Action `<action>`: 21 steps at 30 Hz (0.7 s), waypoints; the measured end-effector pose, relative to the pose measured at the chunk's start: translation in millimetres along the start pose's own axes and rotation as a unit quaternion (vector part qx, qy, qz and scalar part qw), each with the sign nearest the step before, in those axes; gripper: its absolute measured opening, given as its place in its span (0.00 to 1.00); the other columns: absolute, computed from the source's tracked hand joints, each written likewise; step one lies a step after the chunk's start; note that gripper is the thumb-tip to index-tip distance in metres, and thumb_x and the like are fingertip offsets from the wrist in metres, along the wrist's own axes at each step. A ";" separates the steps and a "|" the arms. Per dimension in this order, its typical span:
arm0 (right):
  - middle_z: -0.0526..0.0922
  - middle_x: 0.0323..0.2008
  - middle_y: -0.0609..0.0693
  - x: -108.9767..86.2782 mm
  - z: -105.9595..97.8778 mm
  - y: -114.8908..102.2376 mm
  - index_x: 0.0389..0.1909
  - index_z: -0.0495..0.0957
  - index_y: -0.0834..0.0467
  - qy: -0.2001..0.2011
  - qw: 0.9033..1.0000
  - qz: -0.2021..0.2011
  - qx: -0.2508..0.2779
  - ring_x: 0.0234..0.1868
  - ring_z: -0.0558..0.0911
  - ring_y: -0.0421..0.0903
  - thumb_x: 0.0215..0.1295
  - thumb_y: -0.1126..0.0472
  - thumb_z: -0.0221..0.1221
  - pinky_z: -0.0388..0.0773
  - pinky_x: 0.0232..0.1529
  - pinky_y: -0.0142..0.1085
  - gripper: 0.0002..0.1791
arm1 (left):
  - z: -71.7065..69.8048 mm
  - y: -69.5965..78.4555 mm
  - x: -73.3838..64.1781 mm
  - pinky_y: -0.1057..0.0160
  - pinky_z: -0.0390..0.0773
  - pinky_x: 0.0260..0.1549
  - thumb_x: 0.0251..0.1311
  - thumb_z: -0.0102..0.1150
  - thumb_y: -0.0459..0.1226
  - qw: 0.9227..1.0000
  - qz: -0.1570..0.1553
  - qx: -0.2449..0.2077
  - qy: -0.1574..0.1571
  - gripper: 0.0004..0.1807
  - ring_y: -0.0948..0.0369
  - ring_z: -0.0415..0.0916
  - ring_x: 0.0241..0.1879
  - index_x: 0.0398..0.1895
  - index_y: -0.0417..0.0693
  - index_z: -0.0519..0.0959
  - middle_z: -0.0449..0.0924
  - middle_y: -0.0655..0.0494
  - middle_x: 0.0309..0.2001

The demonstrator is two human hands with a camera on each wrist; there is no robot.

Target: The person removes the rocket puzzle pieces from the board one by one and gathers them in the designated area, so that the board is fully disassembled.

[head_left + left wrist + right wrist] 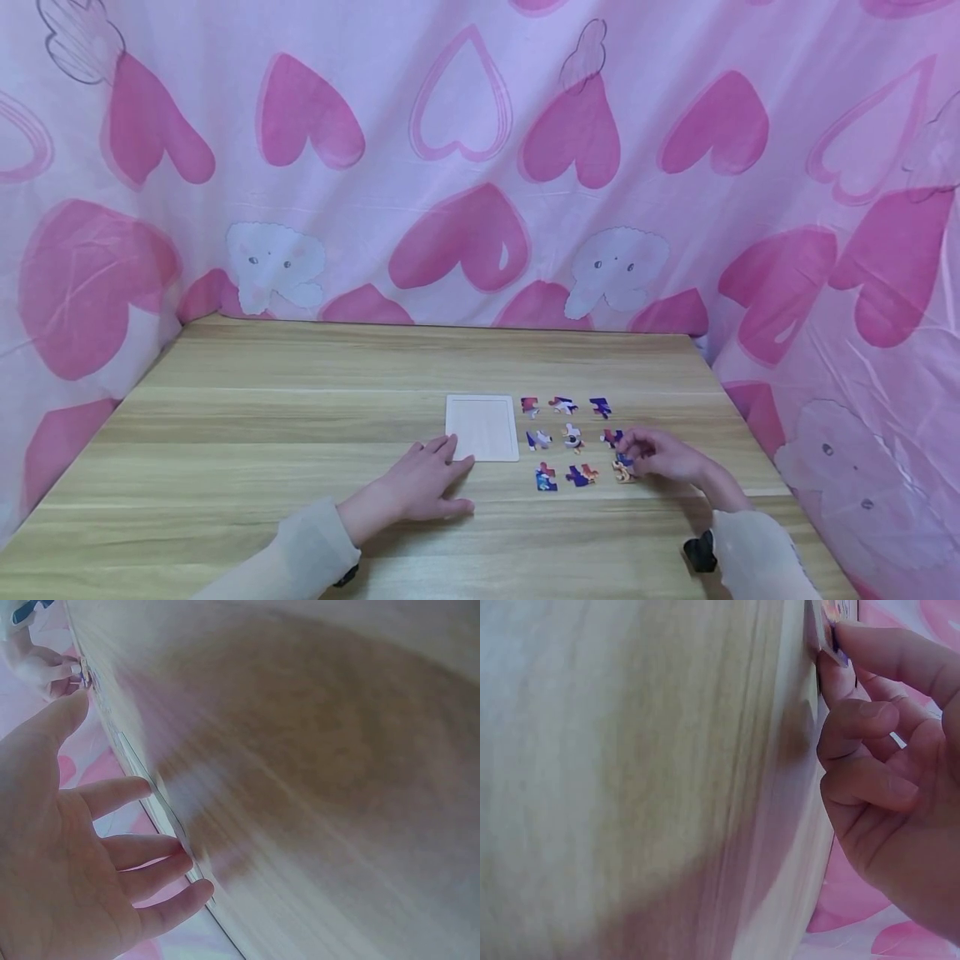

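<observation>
My left hand [420, 483] lies with spread, fairly straight fingers, its fingertips at the lower left corner of a pale square puzzle tray [482, 428]. At the right end of the spread pieces, my right hand [663, 457] pinches a purple and orange jigsaw piece [623, 470] between thumb and index finger. In the right wrist view that piece [832, 637] has an edge tilted up from the table, and the other fingers curl inward. Another piece [611, 437] lies just beyond the right fingertips, partly covered.
Several more jigsaw pieces lie apart in rows right of the tray, among them a red one [530, 407], a white one [573, 437] and a purple one [582, 475]. The wooden table [300, 417] ends at a pink heart-patterned curtain [450, 167] behind and on both sides.
</observation>
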State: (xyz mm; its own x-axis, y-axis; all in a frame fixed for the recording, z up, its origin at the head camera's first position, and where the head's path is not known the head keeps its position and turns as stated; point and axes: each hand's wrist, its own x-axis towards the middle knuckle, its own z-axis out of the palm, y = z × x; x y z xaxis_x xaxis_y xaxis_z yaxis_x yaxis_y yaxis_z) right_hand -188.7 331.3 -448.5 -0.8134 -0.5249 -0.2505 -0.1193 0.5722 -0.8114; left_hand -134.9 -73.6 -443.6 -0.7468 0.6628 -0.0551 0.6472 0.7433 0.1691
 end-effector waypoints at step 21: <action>0.74 0.32 0.58 5.5 7.9 -16.8 0.42 0.72 0.67 0.198 0.980 -0.014 -0.022 0.32 0.70 0.49 0.57 0.71 0.53 0.70 0.31 0.33 0.11 | 4.0 -4.4 -2.1 0.40 0.59 0.49 0.53 0.44 0.62 1.000 -0.006 -0.026 -0.006 0.37 0.46 0.54 0.60 0.60 0.51 0.66 0.57 0.39 0.61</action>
State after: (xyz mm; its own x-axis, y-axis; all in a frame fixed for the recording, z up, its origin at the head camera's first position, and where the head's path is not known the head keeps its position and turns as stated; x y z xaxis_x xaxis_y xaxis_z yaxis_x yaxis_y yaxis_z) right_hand -186.6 313.8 -440.4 -0.9654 -0.2607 0.0039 -0.1631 0.5923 -0.7891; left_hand -135.6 -77.9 -448.2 -0.7519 0.6557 -0.0689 0.6296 0.7451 0.2202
